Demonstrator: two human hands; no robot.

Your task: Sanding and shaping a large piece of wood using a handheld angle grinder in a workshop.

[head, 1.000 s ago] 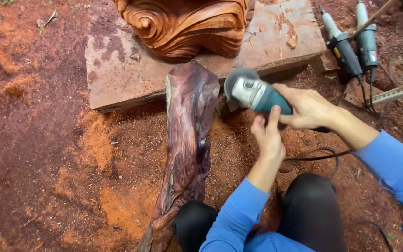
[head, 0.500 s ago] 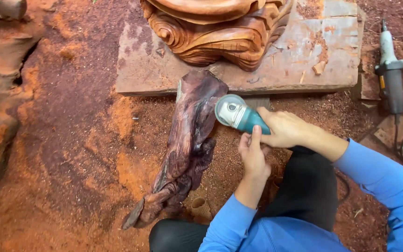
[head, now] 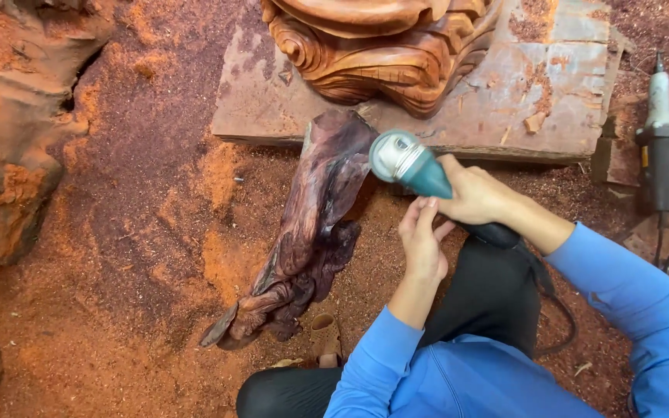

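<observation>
Right hand [head: 475, 195] wraps the body of a teal angle grinder [head: 414, 165], fingers clamped round it just behind the silver gear head; the grinder's head sits against the upper right edge of a dark purplish wood piece [head: 311, 224]. Left hand [head: 422, 241] is raised under the grinder body, fingers [head: 426, 213] loosely together and pointing up, tips touching the teal housing beside the right hand; no full grip seen. The wood piece lies on the sawdust-covered ground [head: 141, 255], running diagonally from its broad top end, which leans on the edge of a flat wooden slab [head: 505, 101], down to a ragged narrow end near the person's knee. A carved orange-brown sculpture [head: 373, 46] with scroll forms stands on the slab, behind the grinder. A black cord [head: 559, 325] runs from the grinder's rear past the dark trousers. A second power tool [head: 662, 147], grey and black, lies on the ground at the right, well apart from both hands. A rough reddish log [head: 9, 170] lies at the far left. Both sleeves blue
</observation>
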